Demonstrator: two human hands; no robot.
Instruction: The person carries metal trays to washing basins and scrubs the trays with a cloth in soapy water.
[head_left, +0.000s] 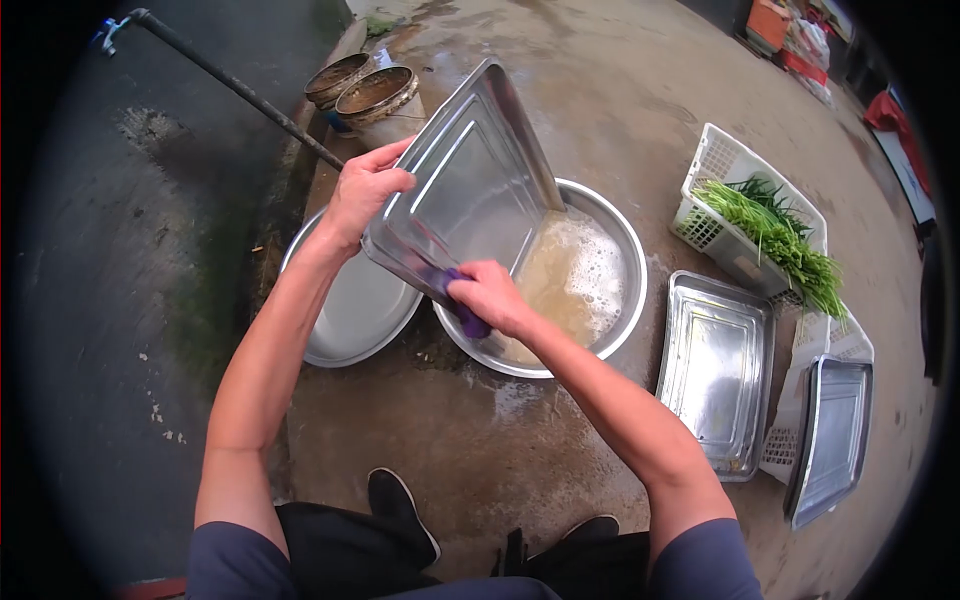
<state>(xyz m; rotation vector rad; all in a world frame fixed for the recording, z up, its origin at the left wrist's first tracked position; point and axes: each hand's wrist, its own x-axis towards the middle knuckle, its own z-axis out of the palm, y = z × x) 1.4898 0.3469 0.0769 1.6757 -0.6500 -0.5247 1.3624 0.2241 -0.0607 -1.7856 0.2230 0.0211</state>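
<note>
My left hand [368, 192] grips the upper left edge of a rectangular metal tray [475, 180], which is tilted up on its side. The tray's lower part reaches into a round metal basin [636, 300] of cloudy, soapy water [565, 285]. In my right hand [488, 297] is a bunched purple cloth [470, 318], pressed against the tray's near rim; the fingers are slightly blurred. Left of that basin, partly behind my left forearm, sits a second round basin [355, 310] holding clearer liquid.
Two dirty buckets [385, 95] stand beyond the basins. A tap pipe [230, 80] runs along the left. On the right are a white plastic basket [715, 170] with green leafy stalks [770, 225], a metal tray [715, 380] on the wet ground and another leaning tray [835, 430].
</note>
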